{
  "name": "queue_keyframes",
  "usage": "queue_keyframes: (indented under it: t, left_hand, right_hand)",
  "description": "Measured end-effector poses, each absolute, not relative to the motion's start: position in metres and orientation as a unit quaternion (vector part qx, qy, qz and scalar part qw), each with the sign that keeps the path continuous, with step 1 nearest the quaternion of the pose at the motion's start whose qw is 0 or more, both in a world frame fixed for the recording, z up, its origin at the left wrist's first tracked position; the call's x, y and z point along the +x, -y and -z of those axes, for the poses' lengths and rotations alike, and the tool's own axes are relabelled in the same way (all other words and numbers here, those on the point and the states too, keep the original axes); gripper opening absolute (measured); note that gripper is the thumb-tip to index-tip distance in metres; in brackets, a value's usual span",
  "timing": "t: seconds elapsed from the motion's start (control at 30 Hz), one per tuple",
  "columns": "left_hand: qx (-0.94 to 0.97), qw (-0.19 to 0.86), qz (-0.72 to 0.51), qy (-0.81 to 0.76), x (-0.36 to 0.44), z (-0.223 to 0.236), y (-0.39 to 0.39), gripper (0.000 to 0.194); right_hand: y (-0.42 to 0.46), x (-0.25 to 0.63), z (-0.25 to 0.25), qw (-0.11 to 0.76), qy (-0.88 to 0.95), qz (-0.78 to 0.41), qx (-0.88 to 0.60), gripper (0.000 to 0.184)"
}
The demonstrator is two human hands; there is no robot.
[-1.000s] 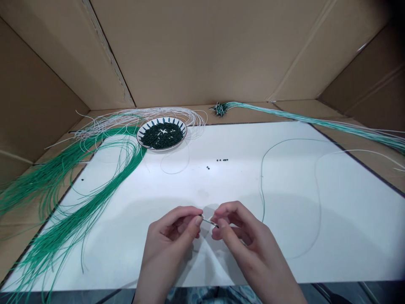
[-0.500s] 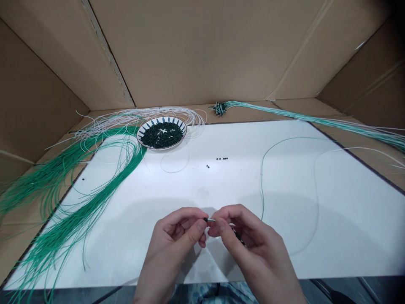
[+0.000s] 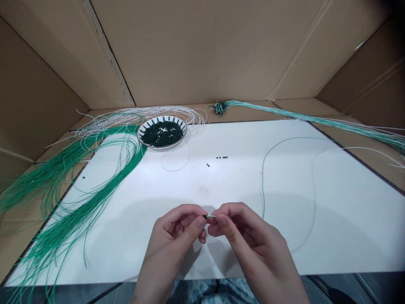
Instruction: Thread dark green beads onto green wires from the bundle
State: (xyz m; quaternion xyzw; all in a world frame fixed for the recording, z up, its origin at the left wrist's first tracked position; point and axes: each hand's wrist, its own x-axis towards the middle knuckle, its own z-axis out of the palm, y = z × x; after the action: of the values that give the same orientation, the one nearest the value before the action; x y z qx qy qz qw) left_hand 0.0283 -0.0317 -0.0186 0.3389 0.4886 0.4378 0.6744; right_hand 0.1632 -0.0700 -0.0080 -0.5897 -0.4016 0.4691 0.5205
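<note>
Fingers of left hand and right hand pinch wire over white board inside cardboard walls.

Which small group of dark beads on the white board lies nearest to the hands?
The tiny cluster straight ahead of the left hand and right hand; the short row sits farther back and right, the lone bead far left.

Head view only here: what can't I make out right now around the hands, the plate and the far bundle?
The short silvery piece: the left hand and right hand hide most of it, so how its dark tip is joined can't be seen.
The dark beads in the plate: too small to count.
The white bits among them: too small to identify.
The pale green strands: cut off by the right edge; their gathered end is too small to show its binding.
</note>
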Motion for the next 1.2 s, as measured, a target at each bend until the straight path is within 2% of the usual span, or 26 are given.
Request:
queue_keyframes:
  t: [1.2]
  left_hand:
    - [0.378,0.715,-0.415,-0.416,0.0208,0.0267,0.0276,0.027]
  right_hand:
    - [0.0724,0.1595,0.0055,0.532,0.374,-0.481,-0.588,0.021]
